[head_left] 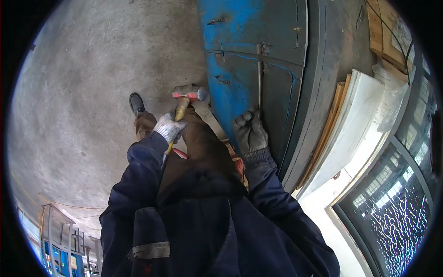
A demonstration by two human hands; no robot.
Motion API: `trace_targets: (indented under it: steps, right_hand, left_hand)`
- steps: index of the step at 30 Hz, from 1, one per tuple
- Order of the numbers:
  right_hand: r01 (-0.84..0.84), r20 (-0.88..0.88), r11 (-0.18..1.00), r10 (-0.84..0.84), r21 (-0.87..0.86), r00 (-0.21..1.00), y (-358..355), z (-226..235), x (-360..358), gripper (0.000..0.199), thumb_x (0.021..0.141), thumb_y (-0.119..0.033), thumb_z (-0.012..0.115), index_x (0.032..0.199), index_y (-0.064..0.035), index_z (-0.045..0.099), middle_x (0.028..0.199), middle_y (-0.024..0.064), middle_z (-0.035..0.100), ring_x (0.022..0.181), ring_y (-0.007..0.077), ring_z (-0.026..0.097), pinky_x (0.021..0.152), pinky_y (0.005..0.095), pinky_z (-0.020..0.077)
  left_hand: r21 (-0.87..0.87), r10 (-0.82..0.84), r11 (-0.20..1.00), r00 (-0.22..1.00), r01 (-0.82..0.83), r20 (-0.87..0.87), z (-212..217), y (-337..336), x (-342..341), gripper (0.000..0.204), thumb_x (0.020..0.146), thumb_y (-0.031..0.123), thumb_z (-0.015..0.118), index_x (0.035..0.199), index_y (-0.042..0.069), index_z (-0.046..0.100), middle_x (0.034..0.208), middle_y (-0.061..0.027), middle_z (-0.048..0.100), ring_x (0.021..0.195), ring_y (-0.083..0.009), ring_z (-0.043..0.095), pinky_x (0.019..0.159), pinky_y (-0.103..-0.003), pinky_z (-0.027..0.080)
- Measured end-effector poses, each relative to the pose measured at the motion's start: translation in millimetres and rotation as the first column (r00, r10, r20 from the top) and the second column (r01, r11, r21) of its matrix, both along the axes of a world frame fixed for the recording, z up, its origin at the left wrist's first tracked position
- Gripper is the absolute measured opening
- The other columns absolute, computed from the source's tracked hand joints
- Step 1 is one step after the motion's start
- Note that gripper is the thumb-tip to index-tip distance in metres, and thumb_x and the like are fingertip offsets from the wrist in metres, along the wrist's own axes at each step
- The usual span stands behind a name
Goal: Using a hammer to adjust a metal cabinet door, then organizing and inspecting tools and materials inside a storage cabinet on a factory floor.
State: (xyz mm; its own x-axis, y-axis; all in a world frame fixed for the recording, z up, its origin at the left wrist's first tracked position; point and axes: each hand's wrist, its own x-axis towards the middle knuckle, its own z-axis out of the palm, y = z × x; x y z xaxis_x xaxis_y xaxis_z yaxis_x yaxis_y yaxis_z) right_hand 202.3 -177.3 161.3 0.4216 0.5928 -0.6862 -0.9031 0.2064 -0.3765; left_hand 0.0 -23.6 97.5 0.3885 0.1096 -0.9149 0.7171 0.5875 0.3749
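My left hand point(170, 128), in a light knitted glove, grips the wooden handle of a hammer point(188, 94) whose grey head has red ends. The hammer head hangs above the floor, left of a blue metal door point(240, 41). My right hand point(249, 131), in a dark glove, is closed around the lower end of a thin vertical metal rod point(260, 78) that runs up the door face. Both forearms are in dark blue sleeves. My brown trouser leg and black shoe point(136, 102) show beneath the hammer.
Bare concrete floor point(92, 92) fills the left side. White and wooden boards point(355, 124) lean right of the door frame. A window with a metal grid point(392, 207) lies at lower right. A blue metal rack point(60, 240) stands at lower left.
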Motion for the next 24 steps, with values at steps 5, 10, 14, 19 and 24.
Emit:
trace_targets:
  steps: [5, 10, 14, 19, 24]
  right_hand:
    - [0.024, 0.002, 0.999, -0.024, 0.026, 1.0, 11, -1, -1, 0.021, 0.094, -0.025, 0.051, 0.106, -0.0086, 0.053, 0.086, 0.0033, 0.053, 0.079, 0.0186, 0.048, 0.076, 0.0346, 0.0395]
    - [0.025, -0.017, 0.999, -0.025, 0.034, 1.0, 17, -6, -3, 0.022, 0.094, -0.026, 0.052, 0.107, -0.0084, 0.052, 0.085, 0.0033, 0.053, 0.079, 0.0184, 0.048, 0.076, 0.0344, 0.0398]
    - [0.026, -0.007, 1.0, -0.026, -0.002, 1.0, 25, -7, -7, 0.021, 0.093, -0.025, 0.053, 0.107, -0.0084, 0.053, 0.086, 0.0033, 0.054, 0.079, 0.0185, 0.049, 0.075, 0.034, 0.0404]
    - [0.058, -0.061, 0.998, -0.056, 0.027, 0.997, 30, -3, -14, 0.022, 0.092, -0.024, 0.055, 0.107, -0.008, 0.052, 0.087, 0.004, 0.053, 0.079, 0.0187, 0.05, 0.075, 0.0343, 0.0446]
    - [0.066, -0.112, 0.997, -0.06, 0.051, 0.992, 30, 0, -13, 0.025, 0.092, -0.024, 0.056, 0.11, -0.0079, 0.051, 0.086, 0.004, 0.052, 0.077, 0.0185, 0.051, 0.075, 0.0346, 0.0517]
  left_hand:
    - [0.001, 0.037, 0.999, 0.999, -0.037, 0.0, -3, -15, -20, 0.03, 0.079, 0.019, 0.063, 0.099, 0.001, 0.051, 0.059, -0.0059, 0.051, 0.042, -0.0149, 0.05, 0.038, -0.03, 0.04]
    - [0.023, 0.015, 1.0, 1.0, -0.015, 0.006, 1, -18, -29, 0.032, 0.079, 0.017, 0.063, 0.101, -0.001, 0.05, 0.059, -0.0078, 0.053, 0.042, -0.0158, 0.052, 0.037, -0.031, 0.041]
    - [-0.001, 0.026, 1.0, 1.0, -0.026, -0.016, 5, -14, -31, 0.031, 0.079, 0.016, 0.063, 0.1, -0.002, 0.05, 0.059, -0.0079, 0.053, 0.043, -0.0158, 0.052, 0.038, -0.031, 0.041]
    - [0.033, 0.052, 0.998, 0.998, -0.05, -0.031, 1, -15, -39, 0.028, 0.078, 0.018, 0.064, 0.095, 0.0, 0.052, 0.06, -0.0072, 0.052, 0.045, -0.0163, 0.052, 0.041, -0.031, 0.042]
    - [0.144, -0.031, 0.989, 0.998, 0.037, -0.046, 9, -5, -44, 0.028, 0.075, 0.023, 0.066, 0.086, 0.0, 0.057, 0.065, -0.009, 0.055, 0.057, -0.0195, 0.055, 0.055, -0.034, 0.045]
